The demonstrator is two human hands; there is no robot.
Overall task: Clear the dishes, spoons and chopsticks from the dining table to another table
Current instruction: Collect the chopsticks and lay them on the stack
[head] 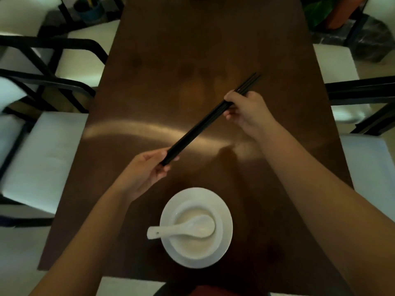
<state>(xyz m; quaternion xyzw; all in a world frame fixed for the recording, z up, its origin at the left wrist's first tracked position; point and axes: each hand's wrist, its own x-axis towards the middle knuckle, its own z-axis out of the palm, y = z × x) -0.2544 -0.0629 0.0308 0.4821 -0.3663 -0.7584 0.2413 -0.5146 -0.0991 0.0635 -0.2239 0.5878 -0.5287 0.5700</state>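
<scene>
A bundle of black chopsticks (201, 124) hangs above the brown dining table (149, 82), slanting from lower left to upper right. My left hand (145, 169) pinches the thick lower ends. My right hand (245, 110) grips the bundle near its thin upper ends, whose tips stick out past the fingers. Near the table's front edge stands a white plate (226, 238) with a white bowl (177, 214) on it. A white ceramic spoon (181, 228) lies in the bowl, its handle pointing left over the rim.
White-cushioned chairs with black frames line both sides of the table, at left (42, 150) and at right (367, 163). A potted plant (324, 11) stands at the far right, and a dark pot (89, 7) sits on the floor at far left.
</scene>
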